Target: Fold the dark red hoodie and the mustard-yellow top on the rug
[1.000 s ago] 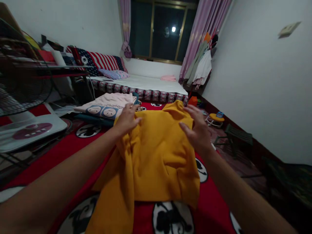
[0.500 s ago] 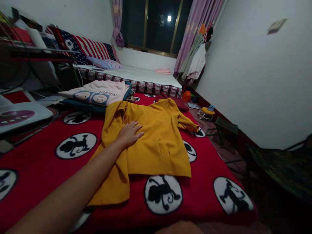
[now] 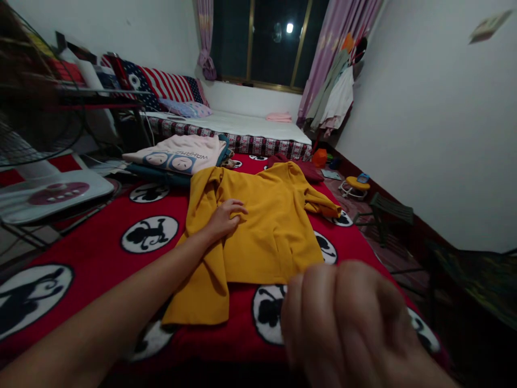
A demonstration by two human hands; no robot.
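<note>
A mustard-yellow long-sleeved top (image 3: 262,237) lies spread on the red blanket (image 3: 100,245), its left-hand sleeve reaching down towards me and the other sleeve bent out to the right. My left hand (image 3: 228,218) rests on the top near that left-hand sleeve, fingers slightly bent and thumb apart. Close to the camera, in front of the top's lower edge, my right hand (image 3: 347,318) is raised and blurred. Its fingers are curled into a fist, and the inside of the palm is hidden.
Folded clothes with a pale pink printed one on top (image 3: 181,153) sit behind the yellow top. A dark red cloth (image 3: 299,167) lies beyond it. At left stands a white fan base (image 3: 60,194); at right, a folding stool (image 3: 388,210) and a yellow-topped stool (image 3: 357,183).
My right hand has come up from the bottom edge into view as a fist. The fingers of my left hand have drawn in slightly on the top. The whole view has shifted a little.
</note>
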